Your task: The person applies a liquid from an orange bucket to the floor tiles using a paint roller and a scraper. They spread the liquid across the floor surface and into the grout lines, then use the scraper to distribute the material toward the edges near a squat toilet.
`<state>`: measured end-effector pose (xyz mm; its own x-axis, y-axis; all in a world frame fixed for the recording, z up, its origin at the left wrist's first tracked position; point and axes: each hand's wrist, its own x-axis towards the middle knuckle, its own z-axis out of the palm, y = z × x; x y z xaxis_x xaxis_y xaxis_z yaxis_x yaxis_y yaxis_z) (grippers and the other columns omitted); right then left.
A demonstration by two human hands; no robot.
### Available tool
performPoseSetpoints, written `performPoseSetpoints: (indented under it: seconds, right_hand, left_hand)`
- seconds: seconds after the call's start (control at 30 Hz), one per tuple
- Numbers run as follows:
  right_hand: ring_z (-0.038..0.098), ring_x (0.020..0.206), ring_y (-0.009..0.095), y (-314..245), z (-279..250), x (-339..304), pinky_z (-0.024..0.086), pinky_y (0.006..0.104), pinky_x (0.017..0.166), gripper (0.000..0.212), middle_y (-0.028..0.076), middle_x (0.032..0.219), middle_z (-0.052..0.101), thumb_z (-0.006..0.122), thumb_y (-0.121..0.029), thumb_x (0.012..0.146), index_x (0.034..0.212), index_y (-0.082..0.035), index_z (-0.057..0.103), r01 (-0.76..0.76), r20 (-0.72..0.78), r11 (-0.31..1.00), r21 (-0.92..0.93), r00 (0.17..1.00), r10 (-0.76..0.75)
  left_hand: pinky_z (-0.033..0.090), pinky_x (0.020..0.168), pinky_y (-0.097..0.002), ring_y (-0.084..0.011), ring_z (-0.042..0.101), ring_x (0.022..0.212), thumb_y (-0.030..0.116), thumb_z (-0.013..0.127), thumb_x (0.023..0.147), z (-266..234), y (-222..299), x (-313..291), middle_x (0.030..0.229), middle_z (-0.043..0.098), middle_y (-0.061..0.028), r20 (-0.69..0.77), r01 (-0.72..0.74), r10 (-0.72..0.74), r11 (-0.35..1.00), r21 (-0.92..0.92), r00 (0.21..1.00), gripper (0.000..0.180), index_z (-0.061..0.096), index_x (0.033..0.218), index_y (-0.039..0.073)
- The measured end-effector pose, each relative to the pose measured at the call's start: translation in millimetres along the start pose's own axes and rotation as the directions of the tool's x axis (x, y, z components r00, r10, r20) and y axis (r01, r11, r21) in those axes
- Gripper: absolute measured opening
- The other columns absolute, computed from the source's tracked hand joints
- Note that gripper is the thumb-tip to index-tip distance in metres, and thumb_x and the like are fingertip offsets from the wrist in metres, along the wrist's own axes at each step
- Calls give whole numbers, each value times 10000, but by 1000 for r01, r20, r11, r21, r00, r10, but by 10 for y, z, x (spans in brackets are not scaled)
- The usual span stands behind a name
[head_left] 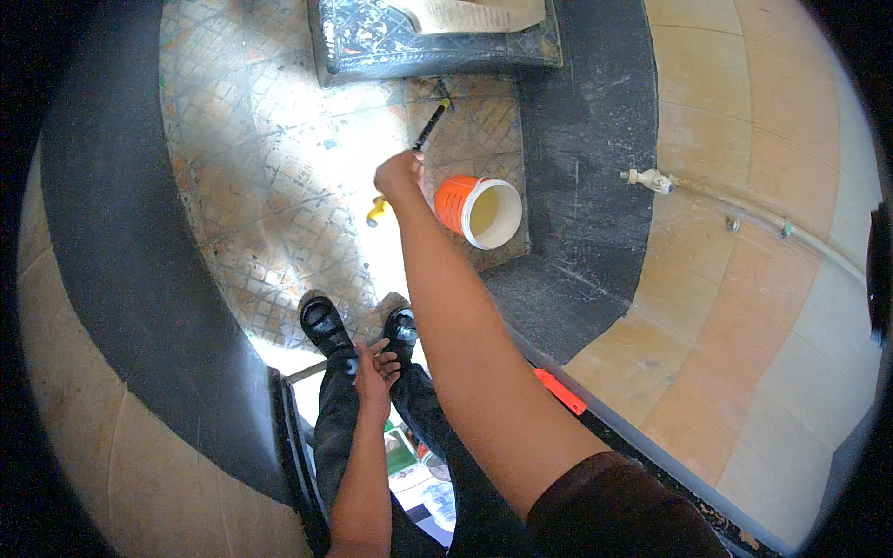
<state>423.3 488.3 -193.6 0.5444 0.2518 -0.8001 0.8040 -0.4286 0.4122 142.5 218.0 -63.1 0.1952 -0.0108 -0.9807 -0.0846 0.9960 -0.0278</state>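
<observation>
My right hand (402,175) is stretched forward over the tiled floor, its fingers wrapped round a black-and-yellow stick-like tool (431,126). The tool slants, with a yellow end near the raised block and a yellow, dark-tipped end below my fist; its exact kind is unclear. Just right of that hand is an orange bucket (452,203) with a white rim and inside, tilted in view. My left hand (377,370) hangs in front of my legs, fingers apart and holding nothing.
A dark raised block (437,58) with a pale slab stands at the far end. Dark-based walls (586,121) flank the wet-looking floor (251,139). A tap (651,179) and pipe run along the right wall. An orange-red object (560,391) lies on the ledge by my right arm.
</observation>
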Motion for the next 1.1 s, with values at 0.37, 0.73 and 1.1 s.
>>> performPoseSetpoints:
  seconds: [0.37, 0.73, 1.1]
  right_hand:
    - [697, 1079, 375, 805, 759, 100, 626, 453, 773, 801, 286, 1280, 629, 615, -103, 920, 1517, 136, 136, -213, -18, 590, 779, 933, 360]
    - [730, 941, 354, 1637, 822, 20, 605, 431, 776, 335, 235, 1057, 708, 603, -138, 921, 1230, -11, 577, 98, -266, 839, 535, 962, 57]
    - [699, 1054, 406, 1556, 630, -318, 590, 480, 882, 754, 338, 1222, 632, 555, -66, 926, 1541, 78, 142, 87, -199, 864, 496, 980, 16]
  left_hand:
    - [532, 653, -276, -134, 635, 763, 712, 419, 977, 28, -129, 70, 915, 653, -53, 37, -1, 0, 1000, 11, 999, 711, 577, 1243, 71]
    - [507, 683, -271, -129, 624, 769, 698, 380, 999, 123, -174, 17, 898, 642, -30, -1, 0, 0, 997, 73, 1000, 699, 624, 1244, 89]
    - [494, 691, -280, -111, 621, 743, 666, 355, 1024, 238, -316, 46, 863, 641, -3, -31, 13, -9, 990, 140, 999, 671, 666, 1218, 103]
